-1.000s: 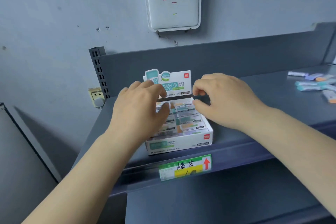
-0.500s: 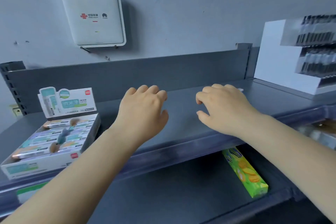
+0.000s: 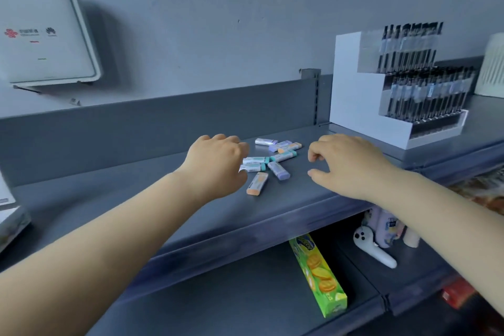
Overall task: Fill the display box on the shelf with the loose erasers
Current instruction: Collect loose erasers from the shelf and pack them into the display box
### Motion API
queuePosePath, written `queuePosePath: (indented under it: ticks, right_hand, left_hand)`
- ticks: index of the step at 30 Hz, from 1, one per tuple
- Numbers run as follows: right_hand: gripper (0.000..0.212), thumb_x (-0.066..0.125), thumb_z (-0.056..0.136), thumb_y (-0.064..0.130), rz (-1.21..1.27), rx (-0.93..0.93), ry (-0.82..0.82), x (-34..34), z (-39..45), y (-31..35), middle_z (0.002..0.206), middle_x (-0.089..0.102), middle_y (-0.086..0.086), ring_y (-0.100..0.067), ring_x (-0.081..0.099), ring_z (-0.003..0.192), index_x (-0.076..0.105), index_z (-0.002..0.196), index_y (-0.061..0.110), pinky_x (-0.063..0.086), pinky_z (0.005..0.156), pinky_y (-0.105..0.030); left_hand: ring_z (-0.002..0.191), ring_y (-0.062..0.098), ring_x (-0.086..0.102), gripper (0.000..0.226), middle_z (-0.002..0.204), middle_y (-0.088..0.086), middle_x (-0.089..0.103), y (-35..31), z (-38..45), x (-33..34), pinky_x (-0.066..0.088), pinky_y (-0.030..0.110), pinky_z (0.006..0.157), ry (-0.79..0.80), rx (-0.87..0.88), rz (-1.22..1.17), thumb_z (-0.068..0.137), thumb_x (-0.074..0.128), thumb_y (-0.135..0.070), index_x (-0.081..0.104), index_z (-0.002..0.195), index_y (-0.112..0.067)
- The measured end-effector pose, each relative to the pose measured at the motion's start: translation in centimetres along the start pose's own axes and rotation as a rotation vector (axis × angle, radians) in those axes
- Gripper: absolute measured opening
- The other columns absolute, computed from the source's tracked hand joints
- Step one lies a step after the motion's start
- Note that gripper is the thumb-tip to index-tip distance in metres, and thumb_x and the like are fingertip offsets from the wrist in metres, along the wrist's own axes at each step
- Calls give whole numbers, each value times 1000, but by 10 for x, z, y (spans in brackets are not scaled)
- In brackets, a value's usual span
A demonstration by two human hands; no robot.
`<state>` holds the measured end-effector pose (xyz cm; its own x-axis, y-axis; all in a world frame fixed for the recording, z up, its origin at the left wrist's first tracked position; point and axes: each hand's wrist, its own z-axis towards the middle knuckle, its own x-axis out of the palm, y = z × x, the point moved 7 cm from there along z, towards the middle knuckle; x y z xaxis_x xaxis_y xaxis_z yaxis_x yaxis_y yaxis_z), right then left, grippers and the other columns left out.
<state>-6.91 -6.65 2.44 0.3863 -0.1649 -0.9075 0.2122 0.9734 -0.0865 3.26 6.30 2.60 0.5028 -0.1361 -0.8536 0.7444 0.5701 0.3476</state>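
Note:
Several loose erasers [image 3: 272, 162] in orange, teal and purple sleeves lie scattered on the grey shelf [image 3: 136, 199]. An orange eraser [image 3: 257, 183] lies nearest the front. My left hand [image 3: 218, 163] hovers at the left edge of the pile with fingers curled loosely, hiding the ends of two teal erasers; it holds nothing I can see. My right hand [image 3: 346, 165] hangs just right of the pile, fingers bent downward and empty. The display box [image 3: 12, 224] is only a sliver at the far left edge.
A white tiered pen display [image 3: 392, 101] stands at the right on the same shelf. On the lower shelf lie a green biscuit box [image 3: 319, 275] and a white controller [image 3: 373, 249]. A white router [image 3: 46, 38] hangs on the wall at left.
My view has swung right: the display box slid out to the left edge and the loose erasers came into sight. Both hands moved from the box to either side of the pile.

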Motion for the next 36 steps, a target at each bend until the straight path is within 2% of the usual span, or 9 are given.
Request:
queuePosePath:
  ticks: [8, 14, 18, 23, 28, 30, 32, 34, 36]
  right_hand:
    - [22, 53, 88, 32, 103, -31, 75, 30, 47, -47, 110, 56, 10, -12, 50, 102, 56, 109, 26, 43, 85, -31]
    - [23, 52, 89, 27, 119, -161, 182, 59, 91, -57, 105, 54, 11, -10, 49, 97, 57, 112, 27, 43, 86, -31]
    - [29, 47, 90, 25, 110, -230, 240, 78, 115, -59, 112, 56, 11, -13, 51, 106, 55, 118, 30, 40, 77, -30]
    - [32, 45, 93, 22, 101, -325, 331, 98, 133, -55, 96, 46, 14, -9, 41, 90, 55, 122, 29, 31, 73, -25]
    - [19, 47, 93, 24, 158, -349, 327, 107, 143, -59, 92, 50, 15, -10, 47, 90, 59, 107, 27, 32, 69, -24]
    - [5, 51, 91, 25, 193, -334, 361, 109, 144, -62, 83, 50, 16, -12, 50, 88, 55, 91, 27, 37, 70, -26]
    - [6, 53, 90, 25, 219, -332, 389, 110, 143, -64, 76, 45, 18, -13, 48, 86, 51, 85, 28, 42, 72, -28]
    - [2, 54, 90, 25, 265, -320, 417, 110, 142, -64, 79, 46, 17, -14, 47, 85, 53, 91, 24, 42, 73, -27]
    - [15, 53, 90, 23, 289, -291, 461, 111, 141, -64, 90, 54, 6, -14, 47, 85, 57, 103, 16, 38, 71, -25]
  left_hand:
    - [111, 18, 52, 33, 121, -7, 55, 4, 59, 36, 40, 29, 88, 178, 38, -108, 90, 48, -34, 50, 122, -26]
    - [88, 11, 47, 30, 115, -13, 56, 9, 90, 59, 37, 23, 76, 327, 67, -176, 88, 54, -34, 53, 118, -29]
    - [90, 9, 47, 30, 104, -18, 53, 6, 99, 73, 37, 23, 77, 453, 58, -230, 88, 54, -38, 54, 117, -33]
    - [80, 6, 51, 22, 82, -22, 50, 2, 102, 80, 40, 20, 70, 563, 22, -332, 89, 53, -32, 60, 110, -32]
    - [77, 2, 54, 17, 84, -20, 53, 4, 104, 85, 41, 13, 64, 584, -63, -420, 86, 61, -28, 59, 102, -26]
    - [84, 12, 57, 15, 86, -17, 53, 4, 105, 86, 46, 23, 70, 571, -103, -436, 83, 65, -26, 57, 96, -26]
    - [86, 17, 56, 17, 84, -16, 51, 4, 104, 86, 46, 29, 74, 545, -143, -410, 82, 65, -25, 53, 93, -26]
    - [82, 16, 52, 19, 82, -16, 49, 1, 104, 84, 42, 27, 71, 519, -176, -345, 83, 63, -26, 53, 100, -26]
    - [81, 15, 50, 25, 87, -15, 50, -2, 103, 81, 40, 25, 71, 509, -198, -262, 85, 59, -29, 54, 110, -29]
